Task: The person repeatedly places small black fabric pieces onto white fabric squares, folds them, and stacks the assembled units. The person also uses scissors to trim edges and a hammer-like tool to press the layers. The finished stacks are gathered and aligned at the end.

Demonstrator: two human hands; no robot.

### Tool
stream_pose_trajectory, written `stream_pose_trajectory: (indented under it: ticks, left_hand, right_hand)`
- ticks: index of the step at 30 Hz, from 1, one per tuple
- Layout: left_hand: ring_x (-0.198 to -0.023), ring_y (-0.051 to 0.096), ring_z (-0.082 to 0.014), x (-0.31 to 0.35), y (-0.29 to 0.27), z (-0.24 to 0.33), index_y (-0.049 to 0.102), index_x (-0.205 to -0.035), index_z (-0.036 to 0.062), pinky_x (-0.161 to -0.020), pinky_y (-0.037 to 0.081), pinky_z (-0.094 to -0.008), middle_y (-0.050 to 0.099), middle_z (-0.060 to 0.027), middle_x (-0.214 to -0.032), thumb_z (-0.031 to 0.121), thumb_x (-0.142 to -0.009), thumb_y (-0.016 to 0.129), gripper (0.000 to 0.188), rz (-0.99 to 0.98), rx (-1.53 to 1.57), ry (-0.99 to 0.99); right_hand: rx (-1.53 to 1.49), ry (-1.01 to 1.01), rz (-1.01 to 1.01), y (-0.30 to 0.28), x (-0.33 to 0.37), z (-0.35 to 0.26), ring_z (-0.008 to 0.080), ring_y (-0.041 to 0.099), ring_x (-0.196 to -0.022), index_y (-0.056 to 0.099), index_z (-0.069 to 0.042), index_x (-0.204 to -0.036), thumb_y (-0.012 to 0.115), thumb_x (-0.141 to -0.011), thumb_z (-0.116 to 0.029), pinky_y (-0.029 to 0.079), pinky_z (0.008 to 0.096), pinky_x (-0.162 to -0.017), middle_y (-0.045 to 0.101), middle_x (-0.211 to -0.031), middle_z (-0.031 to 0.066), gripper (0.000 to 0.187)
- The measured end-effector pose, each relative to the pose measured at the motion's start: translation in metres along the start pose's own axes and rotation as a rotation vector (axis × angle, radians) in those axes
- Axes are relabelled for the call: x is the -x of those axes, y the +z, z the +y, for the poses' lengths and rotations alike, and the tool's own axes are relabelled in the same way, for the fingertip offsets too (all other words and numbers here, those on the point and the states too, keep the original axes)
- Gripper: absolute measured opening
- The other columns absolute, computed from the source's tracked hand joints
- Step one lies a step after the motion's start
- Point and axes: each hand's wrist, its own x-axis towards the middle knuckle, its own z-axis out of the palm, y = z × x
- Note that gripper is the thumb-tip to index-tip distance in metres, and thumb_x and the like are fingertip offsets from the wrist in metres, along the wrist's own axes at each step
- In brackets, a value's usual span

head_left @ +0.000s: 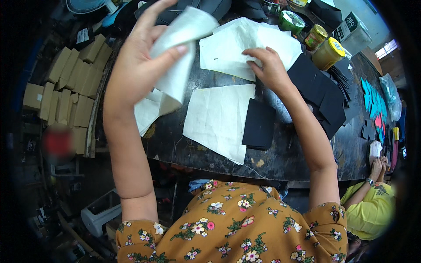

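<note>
Head view, left hand (137, 65): thumb and fingers closed on a curled white sheet (177, 65), thin and fabric-like, held above the table's left part
Right hand (272, 70): thumb and bent fingers parted by a narrow gap, over the white stack (223, 49); contact I cannot tell
White stack: creased, angular-edged layers at the far side
Front white piece (217, 116): flat, straight-sided, against matte black pieces (259, 125)
Table (289, 155): dark, scuffed; bare strip along its front edge

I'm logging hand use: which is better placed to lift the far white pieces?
Probably the right hand: it's over the far white pieces, while the left hand holds curled white material.
</note>
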Motion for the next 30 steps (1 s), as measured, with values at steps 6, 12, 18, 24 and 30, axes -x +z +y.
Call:
stream_pose_trajectory:
  ticks: [6,12,18,24,30]
  left_hand:
    - [-0.112,0.073,-0.0208,0.039,0.056,0.035,0.034,-0.167,0.0016,-0.102,0.052,-0.0307,0.075,-0.0202,-0.121,0.012,-0.086,0.073,0.091,-0.152,0.48,-0.02]
    - [-0.122,0.067,-0.0193,0.074,0.085,-0.011,0.027,-0.167,0.0025,-0.108,0.049,-0.033,0.072,-0.0198,-0.13,0.0,-0.096,0.071,0.083,-0.017,0.759,-0.235]
    - [-0.122,0.068,-0.0193,0.117,0.098,-0.069,0.032,-0.166,0.0063,-0.106,0.052,-0.0324,0.069,-0.021,-0.132,-0.004,-0.096,0.071,0.081,0.04,0.392,-0.456]
    - [-0.115,0.069,-0.0152,0.128,0.093,-0.092,0.052,-0.154,0.0031,-0.095,0.057,-0.028,0.07,-0.017,-0.131,-0.006,-0.098,0.068,0.059,0.071,0.486,-0.39]
    - [-0.109,0.072,-0.0145,0.14,0.09,-0.095,0.069,-0.127,-0.0076,-0.091,0.057,-0.0267,0.07,-0.0115,-0.127,-0.007,-0.096,0.069,0.031,0.003,0.135,-0.534]
  right_hand:
    - [-1.267,0.177,0.032,-0.057,0.034,-0.051,0.0224,0.059,-0.135,0.055,-0.005,-0.155,0.077,-0.096,-0.051,0.05,0.0392,-0.111,0.064,-0.146,0.0097,0.078]
    - [-0.759,0.273,-0.324,-0.085,0.07,-0.07,0.0214,0.071,-0.113,0.062,0.001,-0.145,0.092,-0.083,-0.032,0.058,0.0337,-0.097,0.072,-0.124,0.0132,0.077]
    - [-0.6,0.526,-0.396,-0.044,0.06,-0.043,0.0122,0.072,-0.074,0.068,-0.003,-0.133,0.09,-0.087,-0.025,0.052,0.0249,-0.06,0.075,-0.089,0.0082,0.055]
    - [-0.638,0.582,-0.35,-0.03,0.049,-0.033,0.011,0.069,-0.067,0.066,-0.003,-0.133,0.088,-0.089,-0.017,0.05,0.0255,-0.057,0.07,-0.082,0.0039,0.051]
    - [-0.297,0.436,-0.36,-0.019,0.053,-0.034,0.0144,0.062,-0.072,0.066,-0.005,-0.132,0.09,-0.084,-0.014,0.05,0.0323,-0.065,0.062,-0.078,0.003,0.054]
